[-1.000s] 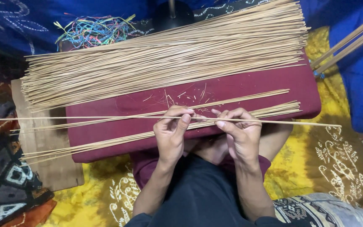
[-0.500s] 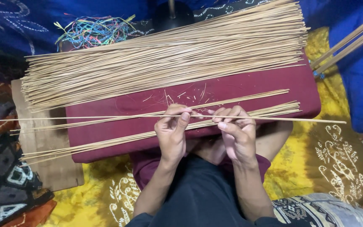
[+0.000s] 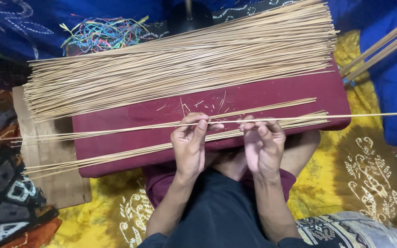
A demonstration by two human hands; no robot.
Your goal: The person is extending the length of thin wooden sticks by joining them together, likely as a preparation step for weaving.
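From the head view we see both hands pinching one long thin stick (image 3: 299, 118) that runs level across the maroon cushion (image 3: 129, 151) on the lap. The left hand (image 3: 190, 144) closes thumb and fingers on it near its middle — the right hand (image 3: 263, 144) grips it just beside, a short gap between them. The stick reaches well past the right hand, over the yellow patterned cloth (image 3: 345, 165). Under the hands lie a few loose sticks (image 3: 116, 155); beyond them a big bundle of sticks (image 3: 180, 69) covers the cushion's far side. Coloured threads (image 3: 104, 33) sit behind — a wooden board (image 3: 47, 174) lies left.
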